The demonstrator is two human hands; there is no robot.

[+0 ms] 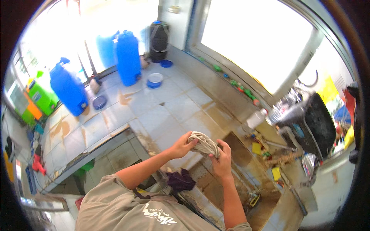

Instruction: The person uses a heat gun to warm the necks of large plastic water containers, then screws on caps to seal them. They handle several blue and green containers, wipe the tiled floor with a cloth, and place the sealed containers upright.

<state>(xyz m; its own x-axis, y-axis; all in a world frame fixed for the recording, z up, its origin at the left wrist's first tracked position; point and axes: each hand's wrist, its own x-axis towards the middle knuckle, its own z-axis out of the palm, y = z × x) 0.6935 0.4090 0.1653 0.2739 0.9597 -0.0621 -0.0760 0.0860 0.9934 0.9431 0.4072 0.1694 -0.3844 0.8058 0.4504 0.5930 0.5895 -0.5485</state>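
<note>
Both hands are raised over the tiled counter, with a bunched cream-coloured cloth (pixel 203 143) between them. My left hand (pixel 180 147) grips its upper left end, thumb on top. At the lower right end, my right hand (pixel 222 161) pinches the cloth with its thumb, the other fingers partly spread. Below my right hand lies a brown-stained tiled basin (pixel 208 180) sunk into the counter. A dark purple cloth (pixel 181 180) hangs over the basin's near left edge, close to my body.
Blue jugs (pixel 127 59) and a black container (pixel 159 42) stand along the back of the tiled counter (pixel 162 115). Blue lids (pixel 99 102) lie near them. To the right are a clear plastic bottle (pixel 255 119), a black jerrycan (pixel 312 127) and scattered tools (pixel 293 192).
</note>
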